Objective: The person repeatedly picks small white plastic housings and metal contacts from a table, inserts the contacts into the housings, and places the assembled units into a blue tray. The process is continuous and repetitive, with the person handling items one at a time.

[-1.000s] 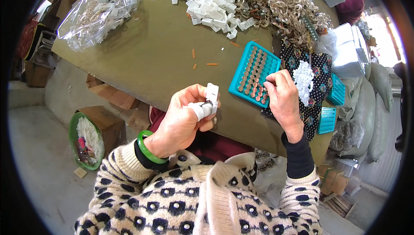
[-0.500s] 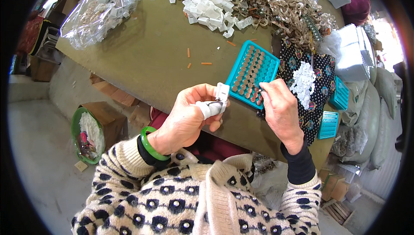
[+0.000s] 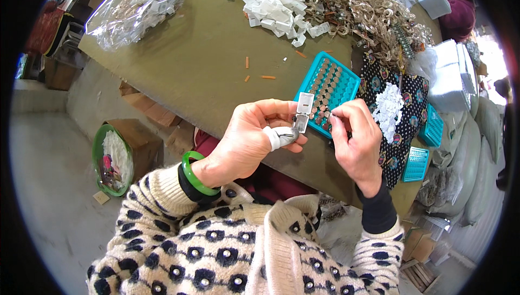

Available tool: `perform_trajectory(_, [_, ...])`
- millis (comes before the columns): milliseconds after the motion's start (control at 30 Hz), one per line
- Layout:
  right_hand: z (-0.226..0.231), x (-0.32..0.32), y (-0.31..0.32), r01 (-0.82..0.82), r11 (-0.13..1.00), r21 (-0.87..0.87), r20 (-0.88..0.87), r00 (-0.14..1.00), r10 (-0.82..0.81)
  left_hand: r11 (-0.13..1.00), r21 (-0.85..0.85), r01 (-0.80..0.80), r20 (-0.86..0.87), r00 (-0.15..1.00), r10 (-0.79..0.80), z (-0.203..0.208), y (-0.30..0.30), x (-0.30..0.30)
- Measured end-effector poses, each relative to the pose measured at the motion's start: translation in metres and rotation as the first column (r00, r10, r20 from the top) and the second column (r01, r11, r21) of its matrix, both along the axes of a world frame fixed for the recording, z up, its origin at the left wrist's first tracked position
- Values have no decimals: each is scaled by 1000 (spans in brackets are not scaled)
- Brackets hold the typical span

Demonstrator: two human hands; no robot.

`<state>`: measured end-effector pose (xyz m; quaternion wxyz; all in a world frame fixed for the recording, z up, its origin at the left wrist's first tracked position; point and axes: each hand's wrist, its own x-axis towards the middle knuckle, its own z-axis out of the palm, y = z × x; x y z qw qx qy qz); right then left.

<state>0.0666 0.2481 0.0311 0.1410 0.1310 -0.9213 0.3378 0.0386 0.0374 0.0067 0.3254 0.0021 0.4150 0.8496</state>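
Observation:
My left hand (image 3: 238, 138) is closed round a small white plastic case (image 3: 304, 103), its hinged lid standing open above the lower half. White wrapping covers one finger of that hand, and a dark strip shows by its tip. My right hand (image 3: 358, 143) is pinched at thumb and forefinger; whatever lies between the fingertips is too small to make out. It hovers at the near right side of a teal tray (image 3: 352, 81). Rows of small round metal discs (image 3: 323, 86) fill the left part of that tray.
White plastic cases (image 3: 276, 11) are heaped at the back, beside tangled clear-brown strands (image 3: 363, 11). Small white pieces (image 3: 388, 108) lie on a patterned dark cloth (image 3: 414, 86). More teal trays (image 3: 415, 164) stand at right. Orange strips (image 3: 268, 77) are scattered on the table. A clear bag (image 3: 138, 11) rests far left.
My left hand has moved right with the white case, which is now turned so its open inside shows beside my right hand. My right hand stays pinched by the tray. The whole view has shifted slightly.

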Motion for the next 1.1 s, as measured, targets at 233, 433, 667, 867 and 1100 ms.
perform_trajectory(233, [-5, 12, -39, -37, 990, 136, -229, 971, 68, 999, -38, 17, -6, 1000, -18, -7, 3, 3])
perform_trajectory(433, [3, 21, -49, 9, 999, 42, -137, 991, -4, 999, -37, 27, 54, 998, -25, -3, -4, 2])
perform_trajectory(667, [-1, 15, -53, -15, 1000, -12, -144, 990, 13, 999, 9, 37, 45, 998, -38, -5, -8, 3])
perform_trajectory(867, [5, 21, -36, -42, 994, -104, -5, 999, 41, 994, -36, 106, 91, 991, -102, -9, -14, 1])
perform_trajectory(1100, [-20, 15, 3, 143, 948, 284, -143, 984, -105, 995, 84, 60, 104, 992, -68, -16, -9, 1])
